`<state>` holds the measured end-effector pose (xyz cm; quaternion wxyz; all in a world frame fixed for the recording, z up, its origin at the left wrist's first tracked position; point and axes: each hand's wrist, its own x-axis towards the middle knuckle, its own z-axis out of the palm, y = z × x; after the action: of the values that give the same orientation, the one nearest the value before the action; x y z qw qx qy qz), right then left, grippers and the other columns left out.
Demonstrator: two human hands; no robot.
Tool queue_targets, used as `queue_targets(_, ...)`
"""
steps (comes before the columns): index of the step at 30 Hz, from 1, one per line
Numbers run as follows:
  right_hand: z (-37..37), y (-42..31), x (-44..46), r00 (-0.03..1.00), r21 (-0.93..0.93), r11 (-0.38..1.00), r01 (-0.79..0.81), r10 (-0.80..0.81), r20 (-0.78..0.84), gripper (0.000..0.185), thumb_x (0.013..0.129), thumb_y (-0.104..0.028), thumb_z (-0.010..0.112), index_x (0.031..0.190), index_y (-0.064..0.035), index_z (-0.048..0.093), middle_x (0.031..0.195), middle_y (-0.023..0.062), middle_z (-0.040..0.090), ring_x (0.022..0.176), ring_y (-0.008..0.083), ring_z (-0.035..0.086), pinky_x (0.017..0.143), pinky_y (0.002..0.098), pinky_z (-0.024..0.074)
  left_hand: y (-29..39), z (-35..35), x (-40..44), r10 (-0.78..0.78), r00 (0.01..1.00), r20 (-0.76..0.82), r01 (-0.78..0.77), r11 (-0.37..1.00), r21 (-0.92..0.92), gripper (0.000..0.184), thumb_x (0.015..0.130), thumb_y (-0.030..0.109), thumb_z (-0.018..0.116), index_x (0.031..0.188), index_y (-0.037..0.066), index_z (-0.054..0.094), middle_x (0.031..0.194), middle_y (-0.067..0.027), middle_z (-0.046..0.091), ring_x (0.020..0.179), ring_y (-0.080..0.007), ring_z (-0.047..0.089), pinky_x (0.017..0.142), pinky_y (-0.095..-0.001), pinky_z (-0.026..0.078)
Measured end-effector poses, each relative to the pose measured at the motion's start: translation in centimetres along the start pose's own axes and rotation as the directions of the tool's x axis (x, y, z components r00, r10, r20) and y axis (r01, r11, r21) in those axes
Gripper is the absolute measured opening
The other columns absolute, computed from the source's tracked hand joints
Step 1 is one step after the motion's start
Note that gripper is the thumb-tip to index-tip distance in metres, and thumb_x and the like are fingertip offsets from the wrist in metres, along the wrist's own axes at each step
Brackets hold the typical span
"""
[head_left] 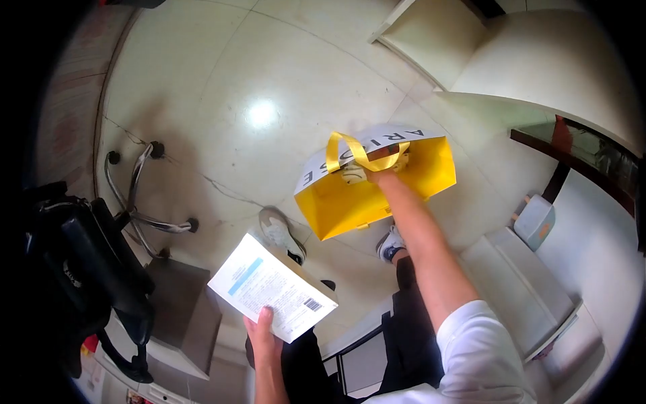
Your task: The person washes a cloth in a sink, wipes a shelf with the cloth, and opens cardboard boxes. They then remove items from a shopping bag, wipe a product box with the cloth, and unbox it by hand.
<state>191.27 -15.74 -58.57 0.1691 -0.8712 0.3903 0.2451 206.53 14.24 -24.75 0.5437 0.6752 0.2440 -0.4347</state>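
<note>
My left hand (265,330) grips a white book (266,286) at its lower edge, thumb flat on the cover. Small print, a light blue strip and a barcode show on that cover. A large paper shopping bag (343,209), yellow inside and white outside with dark letters, stands open on the floor. My right hand (382,174) reaches down into it beside the yellow ribbon handles (353,149). Its fingers are mostly hidden by a handle and shadow. Close by inside the bag is a whitish thing with dark marks (352,174); whether I hold it cannot be made out.
My shoes (279,232) are on the tiled floor (235,168) near the bag. At the left stands a black chair (94,262) with a chrome wheeled base (138,195). A pale cabinet (538,60) is at upper right, and a light plastic container (535,222) at right.
</note>
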Motion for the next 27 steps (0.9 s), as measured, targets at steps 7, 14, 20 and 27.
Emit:
queue_targets(7,-6.2,3.6,-1.6,0.94,0.316,0.932,-0.179,0.067,0.335,0.056,0.085,-0.03,0.057,0.134,-0.0115,0.039,0.141,0.0128,0.034,0.129,0.0301,0.033,0.105,0.0448,0.0294,0.1,0.0,0.9,0.071,0.997,0.04,-0.073,0.997,0.039,0.06,0.085,0.023,0.062,0.131,-0.002,0.034,0.119,-0.0166,0.054,0.103,-0.0263,0.059,0.088,-0.0394,0.051)
queue_targets(14,4.0,8.3,0.0,0.933,0.376,0.853,-0.361,0.333,0.14,0.047,0.083,-0.03,0.059,0.124,-0.0104,0.047,0.128,0.0141,0.046,0.118,0.0308,0.044,0.095,0.0447,0.0381,0.1,1.0,1.1,0.066,0.997,-0.036,-0.066,0.998,-0.01,0.065,0.079,0.022,0.068,0.129,-0.005,0.037,0.118,-0.0165,0.054,0.106,-0.026,0.057,0.09,-0.037,0.048)
queue_targets(20,4.0,7.0,-3.2,0.968,0.492,0.833,-0.252,0.225,0.114,0.04,0.081,-0.031,0.06,0.114,-0.0094,0.054,0.117,0.0152,0.056,0.108,0.0314,0.054,0.087,0.0445,0.0455,-0.1,1.3,1.0,0.101,0.994,0.047,-0.101,0.995,-0.001,0.057,0.088,0.021,0.058,0.133,-0.001,0.031,0.122,-0.0174,0.052,0.105,-0.0268,0.059,0.09,-0.0389,0.05)
queue_targets(27,-6.0,-0.4,-10.6,0.934,0.042,0.99,0.131,-0.138,0.33,0.026,0.083,-0.022,0.059,0.101,-0.0031,0.054,0.093,0.0173,0.064,0.088,0.028,0.064,0.068,0.0415,0.0531,-0.8,1.9,0.9,0.088,0.995,0.048,-0.088,0.996,0.0,0.055,0.085,0.017,0.061,0.13,-0.005,0.037,0.12,-0.0173,0.053,0.107,-0.0259,0.056,0.092,-0.0369,0.047)
